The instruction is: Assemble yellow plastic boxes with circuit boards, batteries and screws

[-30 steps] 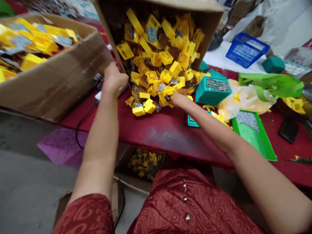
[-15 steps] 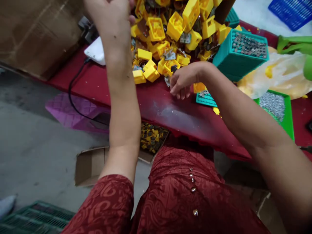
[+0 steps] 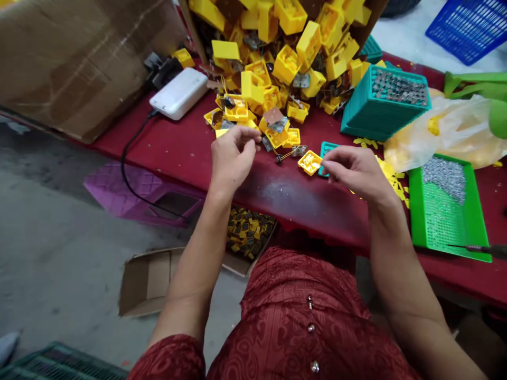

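My left hand [image 3: 234, 157] is over the table at the front of a heap of yellow plastic casings [image 3: 253, 87]. Its fingers are loosely bent, the thumb a little apart, and nothing shows in them. My right hand [image 3: 354, 171] pinches the right corner of a small open yellow plastic casing [image 3: 309, 162] with thumb and forefinger. Behind those fingers lies a small teal tray [image 3: 328, 149], partly covered by the hand. Just beyond my left fingertips are casings with wires and small metal parts [image 3: 279, 125].
A stack of teal trays [image 3: 383, 108] topped with metal discs stands at the right rear. Farther right, a green tray [image 3: 446, 221] holds small silvery pieces, with a screwdriver-like tool [image 3: 487, 250] across its edge. A white box-shaped device [image 3: 180, 92] with a black cable lies left.
My left hand has come down from the upper left to the front of the heap. My right hand has moved right to the yellow casing beside the small teal tray. The view has shifted slightly.
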Available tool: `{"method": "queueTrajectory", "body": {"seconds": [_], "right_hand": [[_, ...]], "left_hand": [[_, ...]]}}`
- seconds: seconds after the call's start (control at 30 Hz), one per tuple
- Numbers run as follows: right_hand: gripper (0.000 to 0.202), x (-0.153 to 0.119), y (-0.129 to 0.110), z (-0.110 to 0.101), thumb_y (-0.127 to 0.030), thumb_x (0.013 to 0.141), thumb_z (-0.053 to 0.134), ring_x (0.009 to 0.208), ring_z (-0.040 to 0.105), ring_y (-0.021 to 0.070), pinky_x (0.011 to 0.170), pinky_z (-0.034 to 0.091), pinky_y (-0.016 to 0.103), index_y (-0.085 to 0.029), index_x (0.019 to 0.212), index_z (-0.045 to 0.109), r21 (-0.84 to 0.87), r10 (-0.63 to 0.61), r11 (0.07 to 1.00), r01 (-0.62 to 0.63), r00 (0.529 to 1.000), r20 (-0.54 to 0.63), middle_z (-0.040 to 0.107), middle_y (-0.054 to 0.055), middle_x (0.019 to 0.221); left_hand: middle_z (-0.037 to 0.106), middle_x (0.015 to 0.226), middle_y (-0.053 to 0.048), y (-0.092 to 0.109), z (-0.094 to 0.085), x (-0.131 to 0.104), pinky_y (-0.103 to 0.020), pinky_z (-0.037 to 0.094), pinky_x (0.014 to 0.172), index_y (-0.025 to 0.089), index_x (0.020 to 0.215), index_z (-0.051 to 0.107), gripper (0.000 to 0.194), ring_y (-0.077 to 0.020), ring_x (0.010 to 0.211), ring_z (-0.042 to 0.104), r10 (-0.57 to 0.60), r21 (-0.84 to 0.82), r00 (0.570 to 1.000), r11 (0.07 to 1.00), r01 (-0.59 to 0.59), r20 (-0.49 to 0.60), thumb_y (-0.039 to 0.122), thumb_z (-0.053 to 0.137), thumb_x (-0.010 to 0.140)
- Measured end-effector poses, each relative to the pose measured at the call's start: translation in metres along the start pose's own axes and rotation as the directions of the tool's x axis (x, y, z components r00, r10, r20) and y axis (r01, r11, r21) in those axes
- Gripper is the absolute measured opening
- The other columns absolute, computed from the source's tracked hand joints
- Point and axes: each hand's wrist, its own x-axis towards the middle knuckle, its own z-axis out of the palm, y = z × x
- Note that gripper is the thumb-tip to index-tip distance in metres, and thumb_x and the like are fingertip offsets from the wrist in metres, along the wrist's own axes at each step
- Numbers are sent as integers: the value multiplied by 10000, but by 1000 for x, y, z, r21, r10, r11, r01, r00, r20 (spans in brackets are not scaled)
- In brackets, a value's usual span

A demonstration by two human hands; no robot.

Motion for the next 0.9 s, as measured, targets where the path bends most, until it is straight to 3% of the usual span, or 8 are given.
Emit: {"method": "queueTrajectory", "body": {"seconds": [0.07, 0.13, 0.23, 0.37, 0.47, 0.57, 0.73, 0.9], "right_hand": [[86, -9, 9, 1, -239, 894, 615, 708, 622, 151, 700, 508, 323, -189, 855, 674, -200, -50, 980, 8, 978, -202, 697, 36, 793], [88, -10, 12, 9, -224, 902, 644, 876, 668, 209, 861, 549, 396, -183, 963, 693, -419, -128, 908, 3, 954, -272, 731, 72, 948], [407, -5, 9, 29, -346, 912, 749, 1204, 625, 337, 1093, 496, 531, -137, 1250, 662, -660, -167, 751, -21, 961, -221, 693, 156, 1276], [777, 4, 3, 49, -426, 889, 800, 1465, 417, 480, 1192, 390, 650, -75, 1508, 488, -758, -33, 649, -59, 994, -106, 530, 245, 1528], [597, -2, -2, 51, -294, 947, 695, 1488, 405, 452, 1237, 334, 656, -104, 1486, 524, -750, -60, 661, -6, 996, -61, 596, 207, 1470], [551, -26, -9, 53, -363, 989, 611, 1303, 576, 392, 1143, 460, 579, -95, 1465, 533, -683, -133, 730, 4, 982, -137, 642, 215, 1397], [554, -75, -15, 66, -602, 1013, 528, 1047, 692, 341, 928, 565, 490, -118, 1262, 635, -549, 54, 828, -110, 992, -118, 725, 206, 1177], [404, -85, -10, 58, -454, 1061, 441, 1044, 731, 235, 951, 568, 387, -187, 1179, 721, -243, 8, 970, -15, 1000, -28, 775, 106, 1180]], "left_hand": [[821, 961, -27, -8, -2, -12, -308, 661, 835, 181, 1010, 745, 241, -161, 836, 788, 4, 26, 1000, 1000, -4, 2, 67, 573, 885], [826, 958, -37, -12, -1, -23, -324, 647, 825, 187, 1007, 757, 199, -177, 828, 780, 2, 81, 1000, 997, -5, 27, 135, 608, 886], [826, 979, -49, -11, 7, -34, -342, 626, 841, 194, 986, 757, 151, -194, 828, 765, 31, 182, 997, 982, -44, 74, 206, 659, 872], [820, 983, -75, -3, 16, -42, -350, 602, 833, 178, 973, 759, 155, -199, 808, 743, 89, 254, 990, 960, -114, 110, 212, 678, 846], [823, 997, -87, 7, 15, -51, -344, 600, 844, 167, 988, 765, 182, -199, 835, 759, 85, 173, 991, 980, -101, 100, 216, 647, 860], [823, 938, -66, 19, 8, -72, -330, 603, 782, 192, 992, 761, 195, -198, 806, 773, -45, 35, 985, 999, 39, 166, 298, 624, 903], [825, 969, -71, 37, 5, -118, -326, 607, 629, 243, 1115, 744, 322, -211, 744, 785, -254, -47, 835, 948, 315, 488, 481, 571, 985], [768, 1232, -116, 37, 15, -138, -402, 653, 807, 245, 1279, 665, 417, -218, 851, 770, -170, 80, 926, 985, 152, 337, 350, 748, 884]]}}
